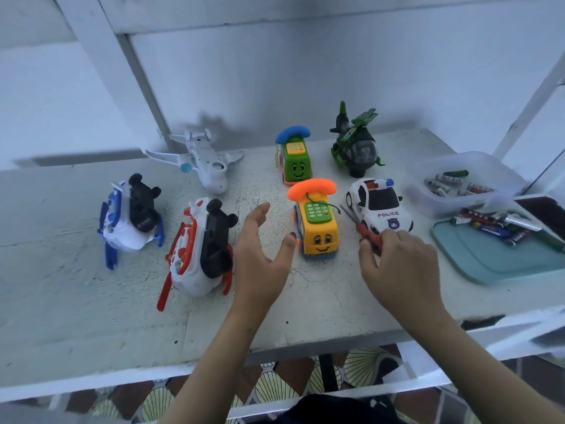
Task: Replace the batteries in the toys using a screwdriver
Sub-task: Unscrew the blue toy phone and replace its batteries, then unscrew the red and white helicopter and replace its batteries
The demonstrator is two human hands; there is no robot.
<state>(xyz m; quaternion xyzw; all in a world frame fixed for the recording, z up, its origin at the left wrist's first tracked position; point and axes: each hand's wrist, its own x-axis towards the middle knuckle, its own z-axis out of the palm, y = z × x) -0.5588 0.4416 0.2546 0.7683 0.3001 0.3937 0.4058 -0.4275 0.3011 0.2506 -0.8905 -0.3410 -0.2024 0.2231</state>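
The right hand (400, 264) pinches the red-handled screwdriver (365, 231) by its handle, and the metal shaft points up just beside the white plastic police car (380, 206). The left hand (260, 258) hovers released, fingers spread, just left of the yellow bus-shaped toy phone with an orange receiver (316, 224) on the white painted counter (91, 301). Loose batteries (495, 228) lie on a teal plastic tray (504, 261) at the right.

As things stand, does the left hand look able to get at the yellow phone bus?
Probably yes. The left hand is open just beside the yellow phone bus, nothing between them; the right hand grips the screwdriver on the other side.
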